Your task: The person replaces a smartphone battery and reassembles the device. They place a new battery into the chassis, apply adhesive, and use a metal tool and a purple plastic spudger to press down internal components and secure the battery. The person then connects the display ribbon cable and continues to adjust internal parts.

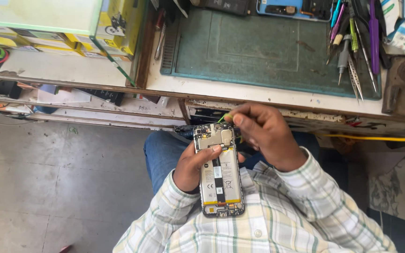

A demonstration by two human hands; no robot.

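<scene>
So the opened smartphone with its back cover off, grey battery and circuit board showing (219,171), sits upright over the lap, just below the bench edge, probably to keep it close and steady. The left hand (194,165) wraps around its left side, thumb pressed on the battery to brace it. The right hand (262,133) is pinched shut on a thin green pry tool (224,117) at the phone's top edge, near the camera end. Further out, the teal rubber work mat (268,47) on the white bench holds tweezers and screwdrivers (355,51), well apart from both hands.
</scene>
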